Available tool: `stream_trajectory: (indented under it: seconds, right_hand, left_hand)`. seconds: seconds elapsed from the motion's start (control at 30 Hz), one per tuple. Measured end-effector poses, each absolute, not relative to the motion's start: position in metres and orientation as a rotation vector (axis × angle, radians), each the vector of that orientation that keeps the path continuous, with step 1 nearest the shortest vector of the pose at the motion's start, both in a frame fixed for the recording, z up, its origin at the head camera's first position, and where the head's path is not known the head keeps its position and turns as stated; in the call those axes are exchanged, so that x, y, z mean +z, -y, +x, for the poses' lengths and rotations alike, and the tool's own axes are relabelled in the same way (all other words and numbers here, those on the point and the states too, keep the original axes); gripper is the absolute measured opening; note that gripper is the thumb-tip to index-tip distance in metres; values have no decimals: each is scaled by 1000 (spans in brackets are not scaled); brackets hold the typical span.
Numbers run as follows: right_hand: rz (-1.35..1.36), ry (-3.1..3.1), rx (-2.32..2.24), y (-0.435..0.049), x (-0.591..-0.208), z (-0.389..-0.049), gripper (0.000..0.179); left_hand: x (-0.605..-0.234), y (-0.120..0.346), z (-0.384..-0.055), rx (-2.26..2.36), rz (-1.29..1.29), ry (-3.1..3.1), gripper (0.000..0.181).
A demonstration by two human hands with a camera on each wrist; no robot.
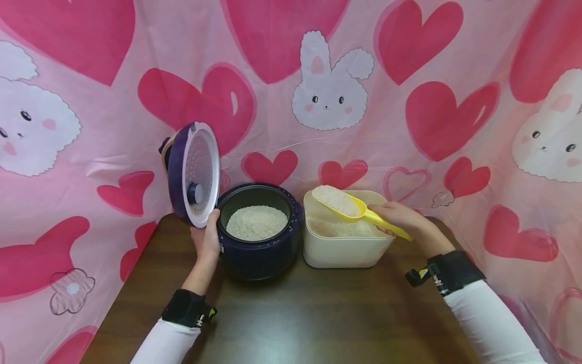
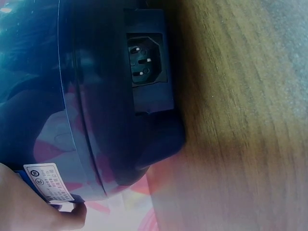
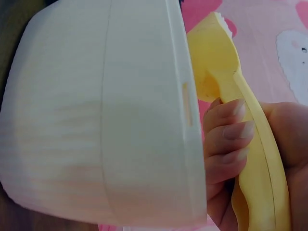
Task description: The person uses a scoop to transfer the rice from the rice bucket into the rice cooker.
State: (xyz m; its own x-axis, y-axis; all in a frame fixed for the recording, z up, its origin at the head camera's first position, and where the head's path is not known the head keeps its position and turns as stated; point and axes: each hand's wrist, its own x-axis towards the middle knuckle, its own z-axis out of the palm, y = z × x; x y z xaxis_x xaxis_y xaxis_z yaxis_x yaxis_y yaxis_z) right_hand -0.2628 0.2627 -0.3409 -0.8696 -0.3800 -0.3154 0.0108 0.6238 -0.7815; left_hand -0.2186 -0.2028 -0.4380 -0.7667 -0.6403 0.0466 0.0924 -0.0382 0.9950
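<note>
A dark blue rice cooker [image 1: 259, 258] stands with its lid [image 1: 200, 174] raised on the left side; white rice [image 1: 256, 222] lies in its pot. My left hand [image 1: 206, 242] grips the cooker at its left side, just below the lid, its thumb by the rim. In the left wrist view, part of that hand [image 2: 33, 207] is beside a label near the cooker's power socket [image 2: 144, 60]. With my right hand [image 1: 397, 217] I hold a yellow scoop [image 1: 359, 207], heaped with rice, above a cream bin [image 1: 347, 253]. Fingers of the right hand [image 3: 231, 139] curl round the scoop's handle.
More rice [image 1: 347, 230] is inside the bin, which stands just right of the cooker. Both sit toward the back of a brown wooden table [image 1: 309, 313]. A pink cloth [image 1: 273, 126] printed with hearts and rabbits hangs behind and at the sides.
</note>
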Motion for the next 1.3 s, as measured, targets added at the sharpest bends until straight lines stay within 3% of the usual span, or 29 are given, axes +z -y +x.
stream_trajectory:
  seconds: [0.27,0.43,0.7,1.3]
  right_hand:
    - [-357,-2358,-1192,-241,-330,-265,55]
    - [-437,-2325,-1227,-215,-322,-271,44]
    - [-460,-2371,-1159,-167,-302,-276,51]
    - [-585,-2536,-886,-99,-281,-278,42]
  left_hand:
    - [-433,204,-220,-1865,583,1729,57]
    - [-433,207,-220,-1858,579,1738,58]
    - [-436,204,-217,-1873,589,1740,59]
    - [-437,203,-217,-1873,595,1726,57]
